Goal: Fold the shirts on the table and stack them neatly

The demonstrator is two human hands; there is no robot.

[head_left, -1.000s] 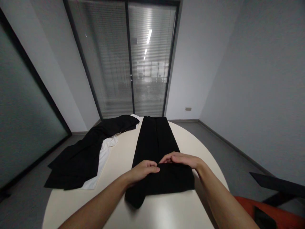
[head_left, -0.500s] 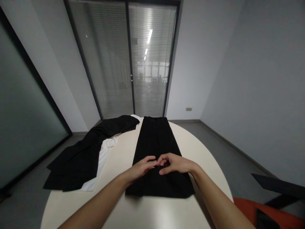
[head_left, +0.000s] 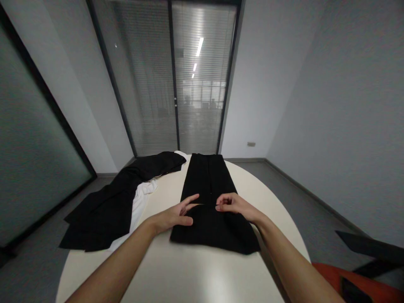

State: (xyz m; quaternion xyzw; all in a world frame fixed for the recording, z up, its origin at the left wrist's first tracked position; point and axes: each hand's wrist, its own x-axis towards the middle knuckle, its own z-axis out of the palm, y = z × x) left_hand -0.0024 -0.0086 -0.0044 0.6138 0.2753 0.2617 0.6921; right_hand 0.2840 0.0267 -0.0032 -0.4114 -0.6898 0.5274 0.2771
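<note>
A pair of black trousers (head_left: 210,174) lies lengthwise on the white table, with the waistband at the far end and the leg ends towards me. My right hand (head_left: 238,207) pinches the fabric across the legs between thumb and fingers, lifting a small ridge there. On the left side of the legs, my left hand (head_left: 178,214) touches the cloth with its fingers stretched out and thumb apart. The near hem runs at a slant below both hands.
Left of the trousers, black garments (head_left: 120,198) lie in a loose heap with white cloth (head_left: 140,202) under them. The round table (head_left: 176,269) has a curved edge on the right. An orange chair (head_left: 334,280) stands at the lower right, and a glass partition rises behind.
My hands have moved apart from near the middle. My right hand has taken a pinch of the trousers, and my left hand has shifted left. The near hem has moved away from me.
</note>
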